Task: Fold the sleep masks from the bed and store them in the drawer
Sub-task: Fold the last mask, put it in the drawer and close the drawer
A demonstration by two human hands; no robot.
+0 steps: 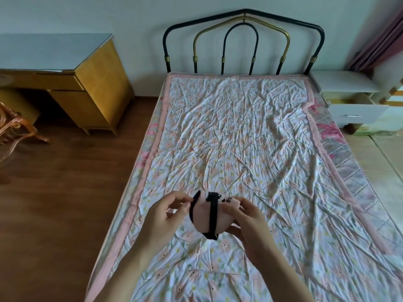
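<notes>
Over crumpled floral quilt [239,131]: both hands' fingers [185,207] pinch folded pink sleep mask [201,216], black strap.

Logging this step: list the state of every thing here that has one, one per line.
sleep mask: folded over, black strap across it, held above the bed
left hand: pinching the mask's left edge
right hand: gripping the mask's right side
nightstand drawer: pulled open
desk drawer: closed
quilt: spread flat, wrinkled
</notes>
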